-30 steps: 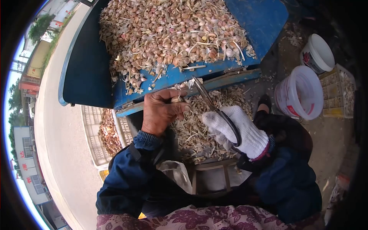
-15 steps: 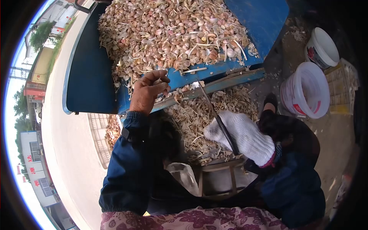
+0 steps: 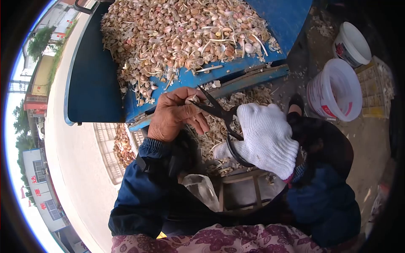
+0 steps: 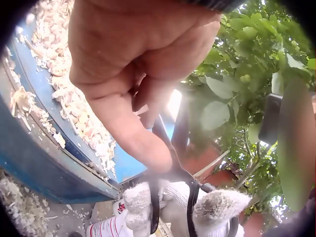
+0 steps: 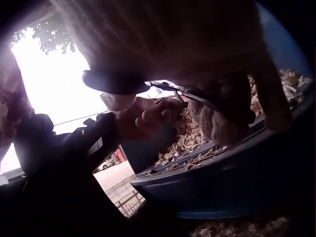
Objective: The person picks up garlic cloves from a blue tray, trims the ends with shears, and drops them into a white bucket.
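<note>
My bare left hand pinches a small garlic clove between thumb and fingertips, just in front of the blue cart bed. My right hand, in a white knit glove, grips black scissors. Their blades stand apart with the tips at the clove. In the left wrist view the thumb lies over the scissors, with the gloved hand below. The right wrist view is dark: the scissors' handle and the left hand show.
A big heap of garlic cloves fills the blue bed. Cut stems and skins lie piled below my hands. Two white buckets and a yellow crate stand right. A crate of garlic sits left, a wooden stool near my knees.
My left hand reached up to the heap, then came back down holding a clove. The right hand swung the scissors left toward it and the blades opened.
</note>
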Demonstrator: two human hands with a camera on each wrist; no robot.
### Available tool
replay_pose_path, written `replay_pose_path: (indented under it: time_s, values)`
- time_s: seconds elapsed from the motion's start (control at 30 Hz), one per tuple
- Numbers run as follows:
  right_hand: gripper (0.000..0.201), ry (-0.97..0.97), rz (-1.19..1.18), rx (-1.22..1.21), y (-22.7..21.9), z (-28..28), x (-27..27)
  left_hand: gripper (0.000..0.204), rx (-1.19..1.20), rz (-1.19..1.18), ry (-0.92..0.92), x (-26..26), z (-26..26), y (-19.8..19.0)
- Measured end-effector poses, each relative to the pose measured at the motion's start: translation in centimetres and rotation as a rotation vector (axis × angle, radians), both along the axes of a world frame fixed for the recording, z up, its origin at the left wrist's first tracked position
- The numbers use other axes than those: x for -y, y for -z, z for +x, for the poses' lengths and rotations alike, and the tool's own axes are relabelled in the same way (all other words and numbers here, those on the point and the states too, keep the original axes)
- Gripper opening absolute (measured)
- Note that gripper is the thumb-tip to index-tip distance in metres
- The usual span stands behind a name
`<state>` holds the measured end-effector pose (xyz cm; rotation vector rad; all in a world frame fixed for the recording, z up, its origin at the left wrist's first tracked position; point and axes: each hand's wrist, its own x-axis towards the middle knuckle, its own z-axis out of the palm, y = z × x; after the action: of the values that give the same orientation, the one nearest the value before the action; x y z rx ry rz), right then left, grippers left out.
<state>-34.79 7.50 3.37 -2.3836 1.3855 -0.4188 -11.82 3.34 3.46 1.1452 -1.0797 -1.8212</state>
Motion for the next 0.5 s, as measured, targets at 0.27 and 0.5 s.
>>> replay_pose_path:
  time_s: [0.27, 0.5]
  values:
    - [0.068, -0.042, -0.013, -0.140, -0.7, -0.4, -0.1, 0.011, 0.042, 0.108, 0.113, -0.4, -0.2, -1.2]
    - [0.061, -0.038, 0.052, -0.050, -0.6, -0.8, -0.3, 0.018, 0.135, 0.079, 0.096, -0.9, -0.6, -1.3]
